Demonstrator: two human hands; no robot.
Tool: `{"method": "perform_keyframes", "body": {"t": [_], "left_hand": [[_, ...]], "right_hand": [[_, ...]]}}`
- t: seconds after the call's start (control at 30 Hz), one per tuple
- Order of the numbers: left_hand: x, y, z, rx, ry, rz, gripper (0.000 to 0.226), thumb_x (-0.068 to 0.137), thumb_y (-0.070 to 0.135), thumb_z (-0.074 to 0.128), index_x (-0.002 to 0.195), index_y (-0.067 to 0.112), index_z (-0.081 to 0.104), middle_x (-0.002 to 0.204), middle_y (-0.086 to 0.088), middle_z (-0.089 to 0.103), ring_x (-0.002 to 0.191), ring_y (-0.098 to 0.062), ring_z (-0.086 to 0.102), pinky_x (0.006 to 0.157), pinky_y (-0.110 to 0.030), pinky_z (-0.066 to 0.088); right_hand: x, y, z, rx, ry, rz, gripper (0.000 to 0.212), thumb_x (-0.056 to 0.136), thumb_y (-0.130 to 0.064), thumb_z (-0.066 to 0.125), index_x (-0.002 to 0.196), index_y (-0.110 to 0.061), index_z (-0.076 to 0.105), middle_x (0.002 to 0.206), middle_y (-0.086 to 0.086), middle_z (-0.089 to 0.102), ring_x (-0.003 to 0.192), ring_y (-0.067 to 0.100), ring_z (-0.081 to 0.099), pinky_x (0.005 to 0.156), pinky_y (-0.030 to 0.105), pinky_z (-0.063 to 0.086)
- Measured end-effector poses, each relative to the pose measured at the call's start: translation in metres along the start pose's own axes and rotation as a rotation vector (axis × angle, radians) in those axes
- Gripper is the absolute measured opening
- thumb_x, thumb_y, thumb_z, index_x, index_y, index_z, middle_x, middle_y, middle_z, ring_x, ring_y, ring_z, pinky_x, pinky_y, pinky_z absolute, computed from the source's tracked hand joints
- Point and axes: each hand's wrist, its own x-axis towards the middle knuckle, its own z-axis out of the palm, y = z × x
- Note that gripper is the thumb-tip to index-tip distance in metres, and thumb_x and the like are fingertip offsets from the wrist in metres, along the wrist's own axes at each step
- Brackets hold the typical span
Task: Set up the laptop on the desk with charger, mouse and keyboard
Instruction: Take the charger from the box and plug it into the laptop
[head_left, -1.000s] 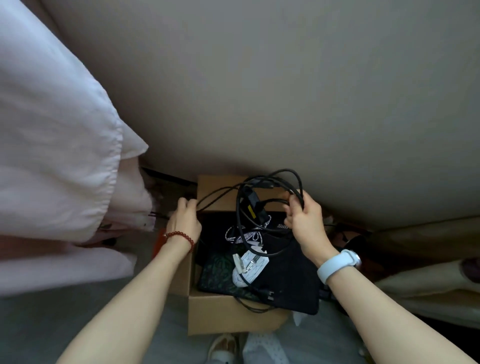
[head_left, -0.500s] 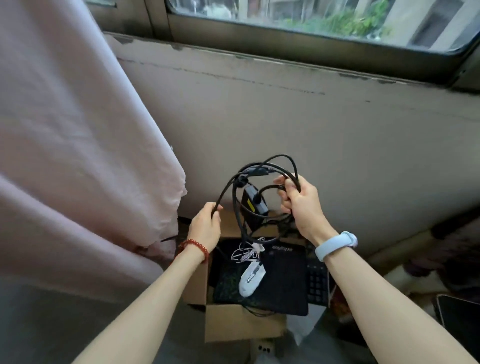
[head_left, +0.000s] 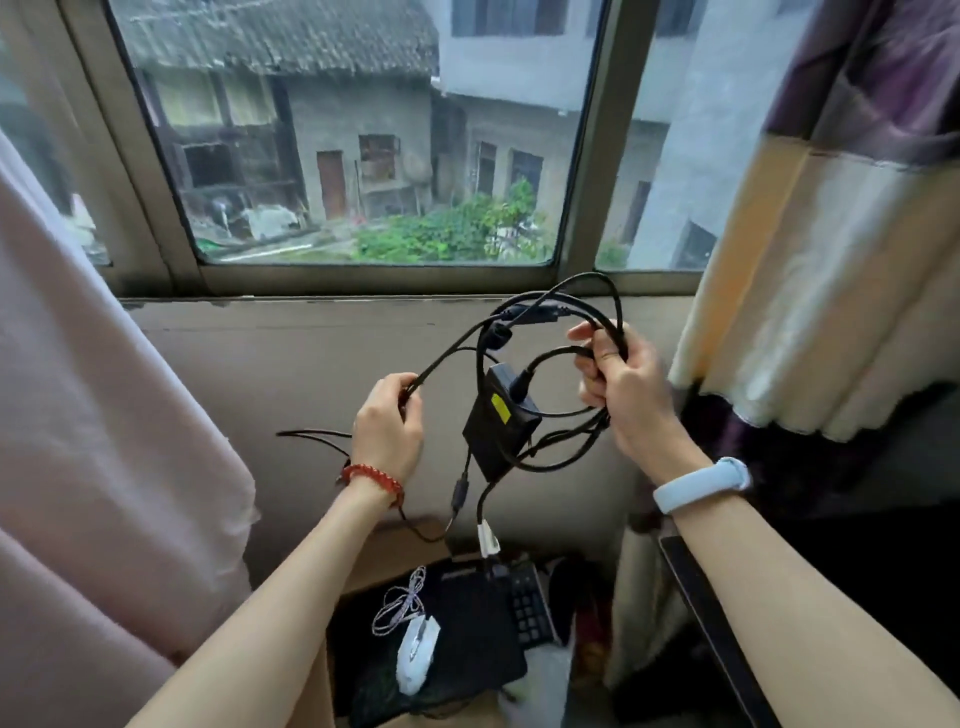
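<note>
Right hand (head_left: 626, 387) grip clenched on charger (head_left: 500, 427) cable loops; left hand (head_left: 387, 428) pinches one strand. Brick dangles between grips — heavy, cable floppy, tangle-prone; judge: support brick itself.

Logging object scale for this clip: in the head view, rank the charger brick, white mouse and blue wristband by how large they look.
1. charger brick, hanging in its cables, looks largest.
2. white mouse, down in the box.
3. blue wristband, as far as it shows.
The brick hangs nearer the camera than the mouse, so the top two are unsure.
</note>
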Motion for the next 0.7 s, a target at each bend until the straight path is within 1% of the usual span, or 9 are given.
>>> {"method": "perform_keyframes", "body": {"t": [0.17, 0.23, 0.3, 0.37, 0.43, 0.5, 0.57, 0.63, 0.7], "left_hand": [[-0.040, 0.086, 0.056, -0.130, -0.135, 0.138, 0.019, 0.090, 0.008, 0.050, 0.105, 0.005, 0.061, 0.101, -0.011, 0.065, 0.091, -0.020, 0.059, 0.081, -0.022, 0.042], [-0.060, 0.115, 0.076, -0.177, -0.169, 0.187, 0.017, 0.089, 0.007, 0.051, 0.102, 0.004, 0.062, 0.097, -0.011, 0.065, 0.086, -0.022, 0.060, 0.078, -0.020, 0.041], [-0.083, 0.142, 0.093, -0.228, -0.201, 0.235, 0.015, 0.088, 0.006, 0.052, 0.099, 0.004, 0.063, 0.093, -0.012, 0.065, 0.082, -0.025, 0.060, 0.075, -0.023, 0.042], [-0.120, 0.177, 0.114, -0.304, -0.260, 0.279, 0.014, 0.088, 0.005, 0.053, 0.096, 0.004, 0.064, 0.089, -0.010, 0.064, 0.079, -0.024, 0.058, 0.073, -0.023, 0.041], [-0.155, 0.205, 0.131, -0.366, -0.304, 0.320, 0.014, 0.087, 0.005, 0.053, 0.095, 0.005, 0.064, 0.089, -0.009, 0.064, 0.078, -0.018, 0.056, 0.070, -0.016, 0.037], [-0.194, 0.232, 0.147, -0.421, -0.343, 0.352, 0.014, 0.087, 0.005, 0.053, 0.097, 0.005, 0.064, 0.091, -0.011, 0.065, 0.080, -0.016, 0.055, 0.072, -0.013, 0.037], [-0.240, 0.261, 0.165, -0.451, -0.393, 0.375, 0.015, 0.087, 0.004, 0.054, 0.098, 0.003, 0.063, 0.092, -0.013, 0.065, 0.082, -0.017, 0.057, 0.075, -0.015, 0.039], [-0.294, 0.291, 0.177, -0.475, -0.467, 0.385, 0.015, 0.086, 0.001, 0.053, 0.098, 0.002, 0.063, 0.091, -0.016, 0.064, 0.083, -0.021, 0.058, 0.077, -0.021, 0.042], [-0.341, 0.313, 0.185, -0.497, -0.538, 0.402, 0.016, 0.085, -0.002, 0.053, 0.096, 0.000, 0.063, 0.090, -0.017, 0.064, 0.084, -0.025, 0.060, 0.077, -0.027, 0.044]], "right_hand": [[-0.053, -0.053, -0.091, -0.025, 0.200, -0.078, 0.032, 0.100, -0.008, 0.032, 0.082, -0.014, 0.058, 0.057, 0.001, 0.036, 0.034, -0.002, 0.028, 0.036, 0.014, 0.022], [-0.082, -0.070, -0.125, -0.042, 0.266, -0.100, 0.030, 0.099, -0.007, 0.033, 0.082, -0.012, 0.057, 0.052, -0.003, 0.045, 0.033, -0.002, 0.031, 0.035, 0.013, 0.021], [-0.115, -0.087, -0.156, -0.078, 0.315, -0.118, 0.026, 0.099, -0.006, 0.033, 0.084, -0.008, 0.055, 0.046, -0.013, 0.054, 0.031, -0.002, 0.035, 0.034, 0.011, 0.021], [-0.162, -0.105, -0.196, -0.099, 0.389, -0.134, 0.024, 0.099, -0.005, 0.034, 0.085, -0.007, 0.054, 0.046, -0.016, 0.055, 0.031, -0.002, 0.035, 0.035, 0.011, 0.021], [-0.205, -0.117, -0.229, -0.131, 0.455, -0.133, 0.026, 0.099, -0.005, 0.034, 0.084, -0.009, 0.055, 0.050, -0.011, 0.051, 0.032, -0.002, 0.031, 0.035, 0.012, 0.021], [-0.249, -0.127, -0.259, -0.166, 0.509, -0.129, 0.024, 0.099, -0.005, 0.034, 0.086, -0.009, 0.055, 0.053, -0.007, 0.048, 0.033, -0.002, 0.030, 0.036, 0.011, 0.022], [-0.297, -0.137, -0.291, -0.184, 0.565, -0.122, 0.021, 0.098, -0.004, 0.035, 0.090, -0.006, 0.054, 0.051, -0.013, 0.053, 0.032, -0.002, 0.035, 0.035, 0.010, 0.023], [-0.349, -0.144, -0.324, -0.209, 0.616, -0.098, 0.020, 0.098, -0.004, 0.035, 0.090, -0.005, 0.053, 0.048, -0.016, 0.056, 0.032, -0.002, 0.037, 0.035, 0.009, 0.022], [-0.396, -0.145, -0.350, -0.233, 0.674, -0.067, 0.022, 0.098, -0.005, 0.036, 0.088, -0.007, 0.055, 0.053, -0.014, 0.055, 0.034, -0.002, 0.036, 0.035, 0.010, 0.023]]}}
